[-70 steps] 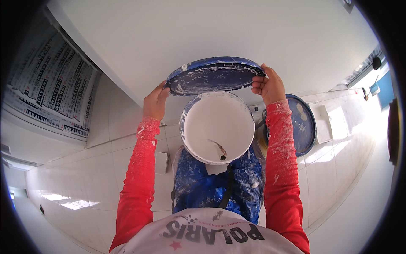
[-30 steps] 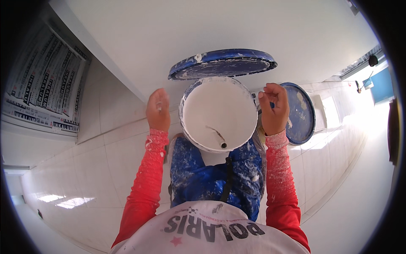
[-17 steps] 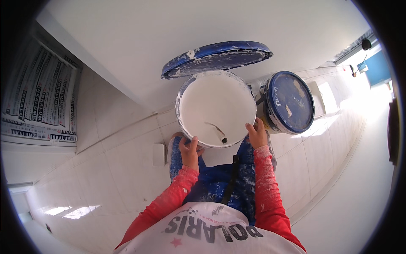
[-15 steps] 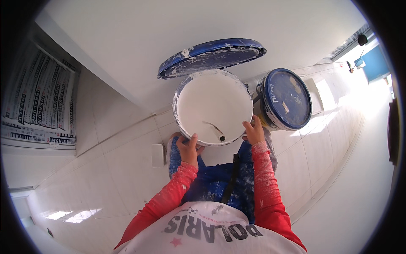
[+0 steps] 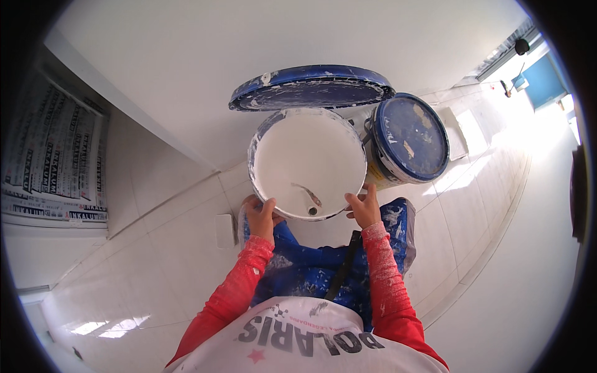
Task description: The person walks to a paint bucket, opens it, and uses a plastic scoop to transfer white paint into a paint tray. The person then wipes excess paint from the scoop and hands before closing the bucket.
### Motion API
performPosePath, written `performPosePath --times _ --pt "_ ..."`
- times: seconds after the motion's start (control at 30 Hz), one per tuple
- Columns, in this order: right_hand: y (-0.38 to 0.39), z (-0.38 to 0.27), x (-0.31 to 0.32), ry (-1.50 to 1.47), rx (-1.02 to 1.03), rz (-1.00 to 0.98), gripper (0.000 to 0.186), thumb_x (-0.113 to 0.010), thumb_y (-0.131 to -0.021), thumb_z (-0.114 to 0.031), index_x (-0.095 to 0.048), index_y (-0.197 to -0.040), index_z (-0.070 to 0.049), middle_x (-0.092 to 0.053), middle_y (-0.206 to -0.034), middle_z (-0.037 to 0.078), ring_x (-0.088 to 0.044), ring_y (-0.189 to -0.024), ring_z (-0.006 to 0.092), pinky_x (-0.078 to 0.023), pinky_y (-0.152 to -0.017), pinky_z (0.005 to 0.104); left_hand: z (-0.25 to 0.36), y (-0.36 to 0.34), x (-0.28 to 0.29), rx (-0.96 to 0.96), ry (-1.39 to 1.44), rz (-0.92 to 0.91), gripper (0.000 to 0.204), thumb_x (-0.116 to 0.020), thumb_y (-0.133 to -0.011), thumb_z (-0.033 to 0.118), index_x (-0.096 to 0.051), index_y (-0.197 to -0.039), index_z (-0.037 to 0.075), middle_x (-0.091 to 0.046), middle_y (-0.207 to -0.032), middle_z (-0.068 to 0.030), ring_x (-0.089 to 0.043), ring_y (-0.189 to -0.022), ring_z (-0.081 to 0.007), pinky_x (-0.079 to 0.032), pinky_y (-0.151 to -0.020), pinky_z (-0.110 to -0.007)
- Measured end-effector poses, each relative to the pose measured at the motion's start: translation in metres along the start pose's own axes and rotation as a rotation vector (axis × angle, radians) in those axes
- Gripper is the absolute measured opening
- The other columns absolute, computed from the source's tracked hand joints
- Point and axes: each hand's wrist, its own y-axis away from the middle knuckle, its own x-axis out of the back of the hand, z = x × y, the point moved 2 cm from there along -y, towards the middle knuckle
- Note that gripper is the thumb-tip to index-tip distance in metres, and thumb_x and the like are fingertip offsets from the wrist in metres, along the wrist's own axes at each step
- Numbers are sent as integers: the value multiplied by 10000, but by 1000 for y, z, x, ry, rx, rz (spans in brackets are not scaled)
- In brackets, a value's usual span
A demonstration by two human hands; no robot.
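Observation:
A round bucket (image 5: 292, 155) full of thick white paint or compound stands between my knees, its rim smeared white. Part of a thin tool with a dark, hollow end (image 5: 313, 210) pokes out of the white contents. My left hand (image 5: 262, 214) is closed on the bucket's lower left rim, and my right hand (image 5: 362, 204) grips its lower right rim, both with thumbs on top. Just behind, a paint-smeared blue lid (image 5: 311, 90) leans tilted, apparently against the white wall. Right of the bucket stands a second bucket with a blue lid (image 5: 410, 133) on it.
The white wall (image 5: 280, 31) rises ahead, with a corner at left. A panel with printed covering (image 5: 53, 161) stands far left. Pale tiled floor (image 5: 155, 267) surrounds me, with a small light slab (image 5: 224, 230) at left and a white tray-like object (image 5: 453, 118) beyond the second bucket.
Both hands let go of the blue lid, came down and took hold of the bucket's near rim. The open bucket and the second bucket now appear further left in view.

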Motion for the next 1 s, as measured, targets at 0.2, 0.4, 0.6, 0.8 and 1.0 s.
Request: performPosePath --times 0.2,0.4,0.6,0.8,1.0 --pt "4 -26 11 481 326 198 597 -771 -843 -242 -501 -1320 -6 -657 -1001 153 -655 -957 302 -529 -851 411 -11 -16 45 -127 -169 -100 455 -612 -1010 331 -526 -1262 -38 -679 -1018 -127 -694 -880 -206 -610 -746 -354" --pt "-3 -86 -3 693 647 41 302 -705 -851 -152 -652 -1131 -49 -625 -1049 138 -605 -1042 343 -504 -892 442 -62 -57 152 -372 -623 294 371 -523 -1059 316 -679 -1087 -20 -697 -991 -128 -674 -925 -242 -529 -851 -368" --pt "-51 -75 -70 1276 487 -526 233 -683 -852 -214 -730 -1031 -72 -691 -1034 142 -675 -986 337 -543 -872 440 -133 -55 266 -345 -1014 652 379 -493 -1047 288 -675 -1064 -44 -701 -1010 -208 -653 -974 -356 -513 -856 -450" --pt "-93 -45 -120 1678 256 -727 268 -662 -862 -255 -743 -1059 -93 -731 -1069 150 -707 -1033 324 -571 -894 440 -203 -21 353 450 -963 882 703 -487 -981 617 -594 -1282 -10 -578 -1310 -317 -580 -1200 -458 -482 -980 -553" --pt "-100 -27 -137 1825 64 -822 337 -693 -882 -322 -740 -1122 -91 -745 -1124 126 -716 -1065 288 -580 -896 416 -264 -46 349 843 -853 913 1302 -335 -721 1000 -112 -1629 94 -67 -1651 -315 -86 -1523 -513 -132 -1185 -668"
